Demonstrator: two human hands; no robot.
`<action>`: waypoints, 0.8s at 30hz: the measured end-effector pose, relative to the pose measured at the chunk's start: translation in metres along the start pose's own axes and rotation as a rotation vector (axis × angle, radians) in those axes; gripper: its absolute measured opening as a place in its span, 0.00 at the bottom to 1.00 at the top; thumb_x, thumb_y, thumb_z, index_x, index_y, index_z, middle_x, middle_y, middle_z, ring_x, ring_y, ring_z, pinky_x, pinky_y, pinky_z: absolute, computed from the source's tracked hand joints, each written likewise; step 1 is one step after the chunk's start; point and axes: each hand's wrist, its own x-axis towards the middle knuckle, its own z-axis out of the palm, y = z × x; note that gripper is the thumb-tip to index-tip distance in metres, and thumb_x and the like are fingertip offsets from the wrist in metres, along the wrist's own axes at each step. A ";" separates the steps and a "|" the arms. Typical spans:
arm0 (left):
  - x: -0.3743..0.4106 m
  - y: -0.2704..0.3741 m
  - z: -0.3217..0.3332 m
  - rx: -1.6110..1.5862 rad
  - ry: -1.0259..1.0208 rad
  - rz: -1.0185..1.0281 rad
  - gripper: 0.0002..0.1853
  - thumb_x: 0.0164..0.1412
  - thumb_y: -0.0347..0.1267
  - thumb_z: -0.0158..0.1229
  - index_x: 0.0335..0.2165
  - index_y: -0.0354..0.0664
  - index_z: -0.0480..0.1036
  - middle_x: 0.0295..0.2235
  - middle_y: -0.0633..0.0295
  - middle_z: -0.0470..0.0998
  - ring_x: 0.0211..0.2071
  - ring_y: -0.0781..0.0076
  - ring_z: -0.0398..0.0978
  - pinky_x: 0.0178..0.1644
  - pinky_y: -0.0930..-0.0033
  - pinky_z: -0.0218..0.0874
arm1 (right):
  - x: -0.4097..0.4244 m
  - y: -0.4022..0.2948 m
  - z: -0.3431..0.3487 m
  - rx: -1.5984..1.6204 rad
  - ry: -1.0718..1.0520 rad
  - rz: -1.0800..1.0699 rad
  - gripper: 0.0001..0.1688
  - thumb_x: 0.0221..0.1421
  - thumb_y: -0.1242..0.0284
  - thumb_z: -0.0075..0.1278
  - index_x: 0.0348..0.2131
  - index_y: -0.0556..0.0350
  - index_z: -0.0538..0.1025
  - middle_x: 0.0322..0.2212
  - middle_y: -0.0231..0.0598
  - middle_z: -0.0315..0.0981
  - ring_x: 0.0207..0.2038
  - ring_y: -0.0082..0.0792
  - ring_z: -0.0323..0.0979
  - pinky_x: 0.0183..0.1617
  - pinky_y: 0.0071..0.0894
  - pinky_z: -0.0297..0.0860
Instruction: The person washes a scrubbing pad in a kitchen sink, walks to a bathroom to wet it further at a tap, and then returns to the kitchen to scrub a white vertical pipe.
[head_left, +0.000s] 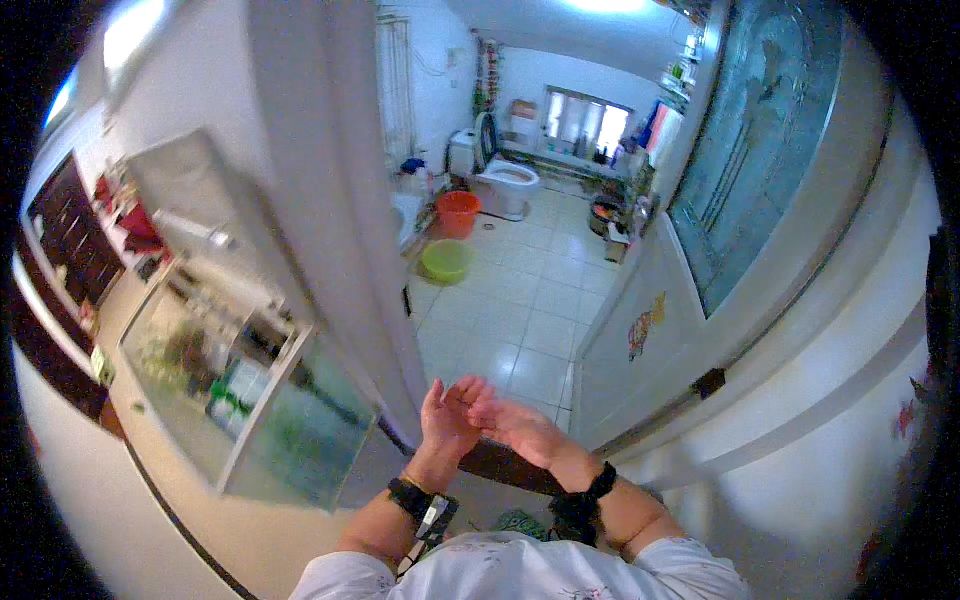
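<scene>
My left hand (452, 420) is raised in front of my body, palm up, with its thumb apart from the fingers. My right hand (521, 429) comes in from the right, its fingertips over or against the fingers of the left. Nothing shows in either hand. Black straps with small devices circle both wrists. Beneath the hands lies the dark threshold (504, 466) of a bathroom doorway, and beyond them spreads the white tiled floor (517, 300).
A door (637, 352) with a patterned glass pane stands open on the right. Inside are a toilet (511, 180), a red bucket (458, 213) and a yellow-green basin (445, 262). At the left is a glass-sided cabinet (300, 442).
</scene>
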 end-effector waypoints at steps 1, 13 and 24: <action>0.024 0.003 -0.001 -0.062 -0.014 -0.027 0.26 0.54 0.49 0.38 0.37 0.37 0.67 0.39 0.54 0.70 0.43 0.56 0.64 0.51 0.56 0.51 | 0.008 -0.009 -0.017 -0.014 0.059 -0.028 0.16 0.52 0.65 0.42 0.38 0.55 0.69 0.35 0.33 0.68 0.38 0.30 0.67 0.44 0.30 0.63; 0.326 -0.050 0.004 0.292 -0.020 -0.257 0.14 0.57 0.35 0.43 0.39 0.39 0.67 0.40 0.58 0.70 0.44 0.64 0.66 0.50 0.63 0.55 | 0.167 -0.137 -0.240 0.583 0.245 -0.337 0.24 0.52 0.57 0.33 0.28 0.58 0.72 0.30 0.42 0.71 0.41 0.46 0.65 0.49 0.45 0.59; 0.554 0.045 -0.011 0.017 -0.134 -0.144 0.10 0.57 0.30 0.43 0.38 0.42 0.66 0.39 0.64 0.68 0.44 0.70 0.64 0.49 0.69 0.55 | 0.381 -0.234 -0.368 0.456 0.265 -0.267 0.16 0.49 0.63 0.37 0.23 0.56 0.71 0.24 0.43 0.71 0.32 0.46 0.68 0.43 0.44 0.63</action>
